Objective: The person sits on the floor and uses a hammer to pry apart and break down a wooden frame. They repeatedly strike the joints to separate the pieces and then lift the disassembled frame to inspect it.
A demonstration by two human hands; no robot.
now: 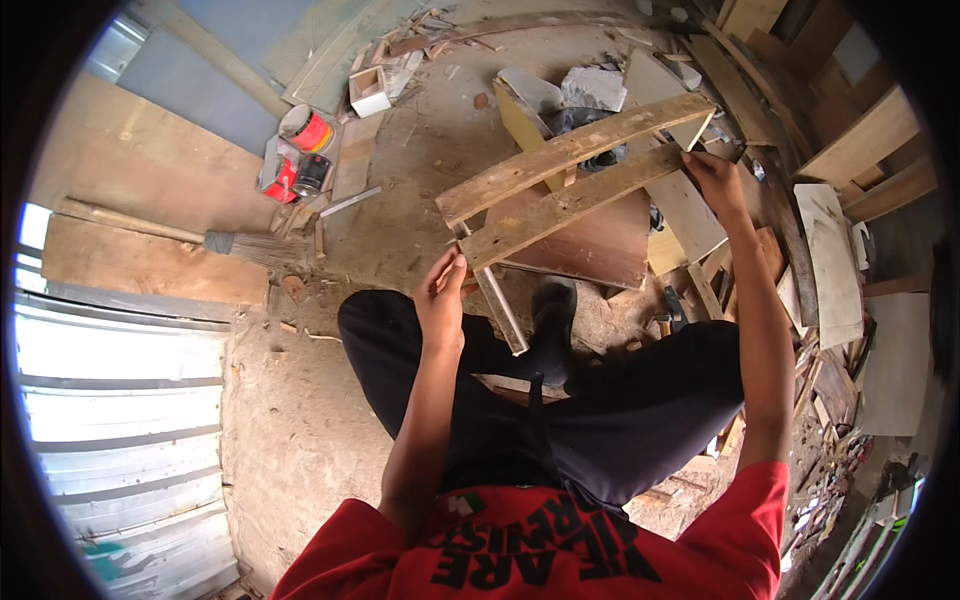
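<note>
A wooden frame (575,205) of two long weathered planks, joined by short crosspieces, is held up in front of me, tilted with its right end farther away. My left hand (440,290) grips the near plank's left end, thumb up against it. At the plank's other end, my right hand (715,180) has its fingers closed on the corner. From under the frame's left end a narrow pale strip (500,312) slants down toward my legs. Behind the frame lie a reddish-brown board (600,238) and a yellow-edged panel (523,125).
A hammer (674,308) lies beside my right knee among offcuts. Paint cans (306,130) and a broom (240,243) are at the left. A small white box (369,92) sits farther back. Scrap boards (832,260) are heaped along the right, and pale chunks (594,88) lie behind the frame.
</note>
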